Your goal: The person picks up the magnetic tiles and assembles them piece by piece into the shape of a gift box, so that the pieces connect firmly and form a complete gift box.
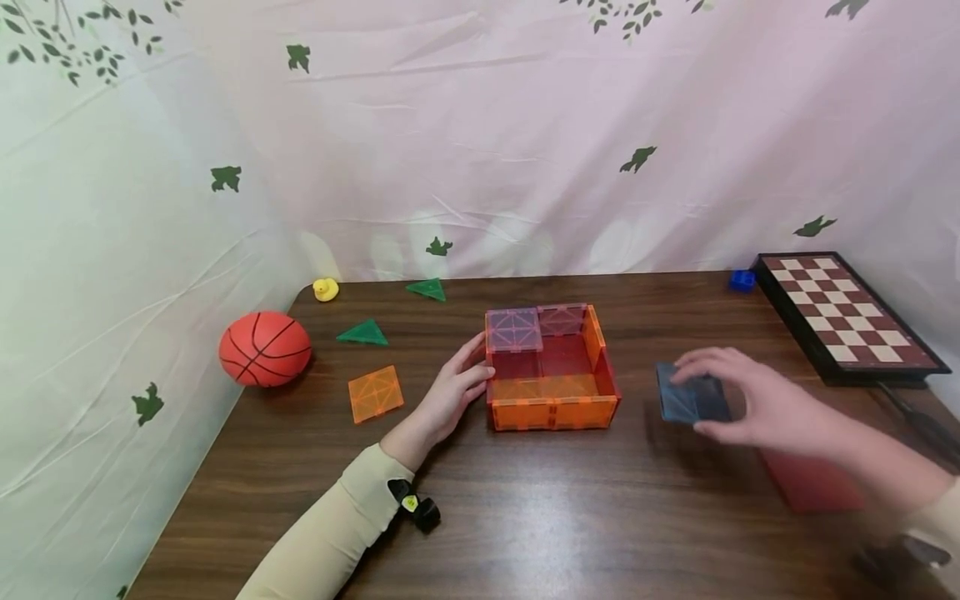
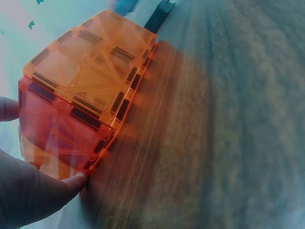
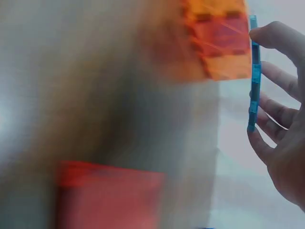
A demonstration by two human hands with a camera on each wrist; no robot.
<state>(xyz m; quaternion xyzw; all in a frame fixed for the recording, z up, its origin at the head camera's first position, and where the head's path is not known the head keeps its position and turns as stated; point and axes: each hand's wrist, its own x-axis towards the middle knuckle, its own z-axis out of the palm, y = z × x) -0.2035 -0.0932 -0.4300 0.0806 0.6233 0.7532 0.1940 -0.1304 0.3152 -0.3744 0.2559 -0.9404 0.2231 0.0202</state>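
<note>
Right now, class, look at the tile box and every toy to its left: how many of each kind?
Tile box: 1
Orange square tile: 1
Green triangle tiles: 2
Basketball: 1
Yellow duck: 1
Total: 6

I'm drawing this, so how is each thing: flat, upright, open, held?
Tile box: partly open on top.
Blue tile: held up.
Orange tile: lying flat.
Green triangles: lying flat.
Duck: upright.
Basketball: resting.
Blue block: resting.
Red piece: flat.
Chessboard: checkered side up.
Left hand: touching tile box.
Right hand: holding blue tile.
</note>
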